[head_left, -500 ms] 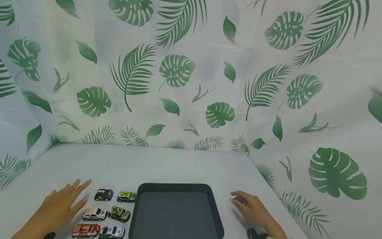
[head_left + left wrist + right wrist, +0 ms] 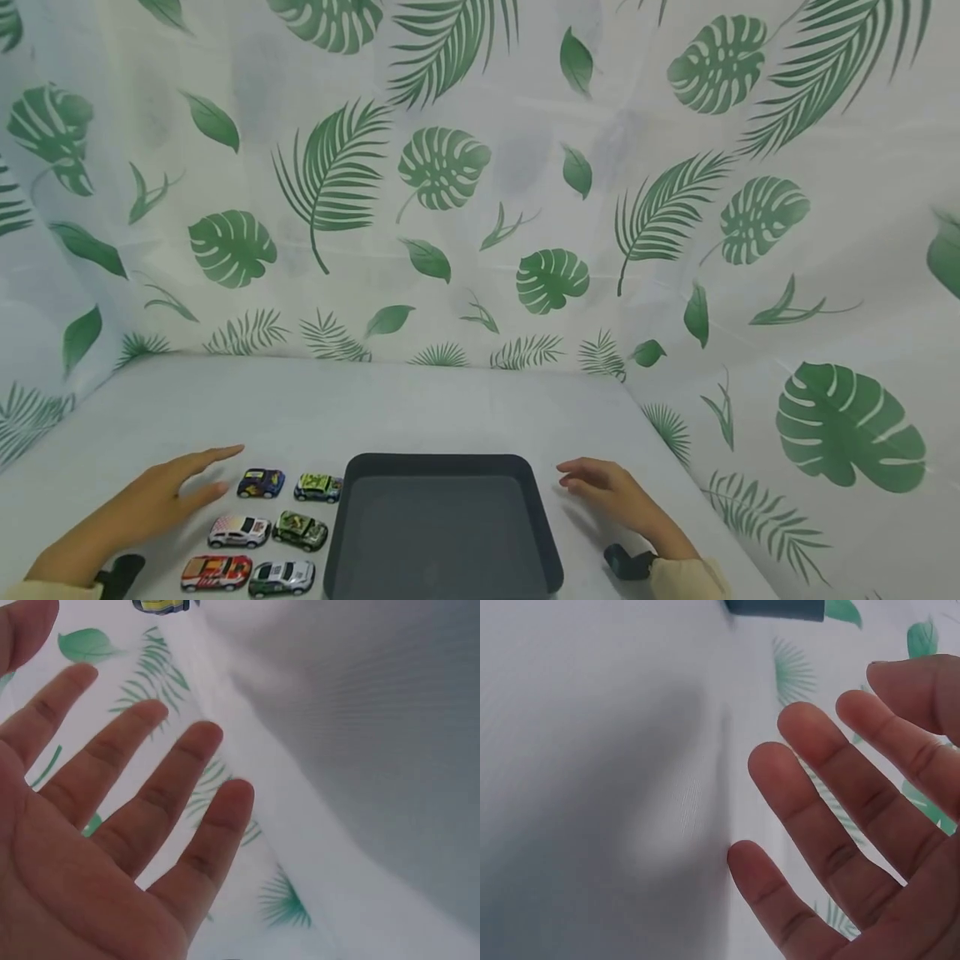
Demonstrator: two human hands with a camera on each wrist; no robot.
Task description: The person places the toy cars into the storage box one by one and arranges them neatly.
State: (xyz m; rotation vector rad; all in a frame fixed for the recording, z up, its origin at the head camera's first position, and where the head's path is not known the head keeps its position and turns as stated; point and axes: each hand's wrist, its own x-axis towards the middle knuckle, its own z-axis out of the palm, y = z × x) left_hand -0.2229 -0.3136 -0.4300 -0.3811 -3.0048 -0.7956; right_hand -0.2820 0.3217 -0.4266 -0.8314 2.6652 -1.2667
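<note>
Several small toy cars stand in two columns left of a dark grey tray (image 2: 548,533). At the far end are a dark blue car (image 2: 260,483) and a yellow-green car (image 2: 318,487). A white car (image 2: 238,532) and a camouflage-green car (image 2: 300,530) form the middle pair. Nearest me are a red car (image 2: 216,572) and a white-and-green car (image 2: 281,577). My left hand (image 2: 161,496) hovers just left of the dark blue car, its fingers extended and holding nothing. Right of the tray, my right hand (image 2: 611,496) is above the table, fingers relaxed and nothing held.
A white cloth covers the table (image 2: 465,408). Behind it and along both sides hangs a white curtain (image 2: 495,308) printed with green leaves. Dark straps circle both wrists, below beige sleeves (image 2: 686,579).
My left hand has turned more onto its side and shifted slightly right. My right hand has come left and a little upward, closer to the tray. The cars and tray keep their places.
</note>
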